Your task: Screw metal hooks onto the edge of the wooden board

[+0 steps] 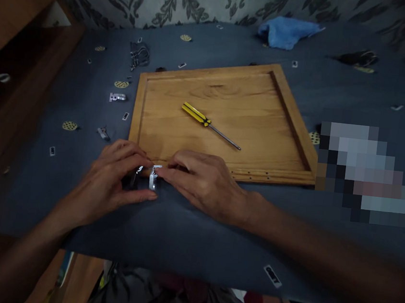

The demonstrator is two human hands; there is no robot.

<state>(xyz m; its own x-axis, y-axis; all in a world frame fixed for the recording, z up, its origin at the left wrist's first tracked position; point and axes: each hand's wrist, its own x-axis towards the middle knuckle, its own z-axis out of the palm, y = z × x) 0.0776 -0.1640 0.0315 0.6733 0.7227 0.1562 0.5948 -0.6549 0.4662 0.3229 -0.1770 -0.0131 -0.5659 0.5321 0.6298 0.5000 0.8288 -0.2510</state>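
Note:
Both my hands meet at the near edge of a wooden cabinet door panel (228,111) lying flat on a blue cloth. My left hand (112,180) and my right hand (199,180) pinch a small silver metal hinge (153,179) between their fingertips, right at the panel's front left corner. A second bit of metal (137,173) shows under the left fingers. On the panel lies a yellow-and-black screwdriver (209,123), its tip pointing right.
Other metal hinge parts (117,97) and a bundle of hardware (139,54) lie left of the panel. A blue rag (285,32) sits at the back. A wooden cupboard (13,54) stands at the left. A blurred patch covers the right side.

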